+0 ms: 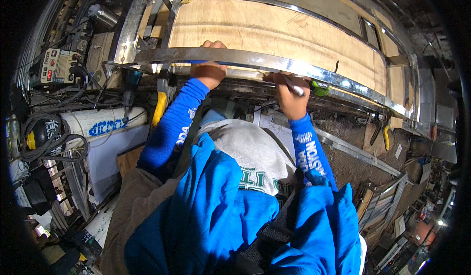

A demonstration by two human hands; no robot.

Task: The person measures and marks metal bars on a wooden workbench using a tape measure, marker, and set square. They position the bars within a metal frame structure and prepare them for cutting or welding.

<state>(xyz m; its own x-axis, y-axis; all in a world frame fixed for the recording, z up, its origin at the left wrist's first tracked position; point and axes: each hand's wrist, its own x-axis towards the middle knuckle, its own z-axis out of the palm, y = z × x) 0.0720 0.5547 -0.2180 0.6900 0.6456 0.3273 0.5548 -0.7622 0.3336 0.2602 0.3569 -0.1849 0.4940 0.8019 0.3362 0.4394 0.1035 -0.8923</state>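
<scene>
My left hand (209, 74) reaches under the near rail (245, 58) of a shiny metal frame, its bent fingers showing past the far side. The rail hides its palm, so what it grips cannot be made out. Closer to the middle right, my right hand (293, 98) is closed round a whitish pen-like stick (295, 86) just below the rail. A green and black tape measure (320, 87) sits right beside that hand, partly under the rail. Between both hands runs a pale narrow strip (245, 74). Plywood panels (274, 34) lie inside the frame.
Yellow-handled clamps (159, 109) hang from the frame at left and right (386, 137). Further left are a small control box (55, 66), coiled black cables (41, 132) and a white gas cylinder (103, 123). Metal bars (355, 152) lie on the ground at right.
</scene>
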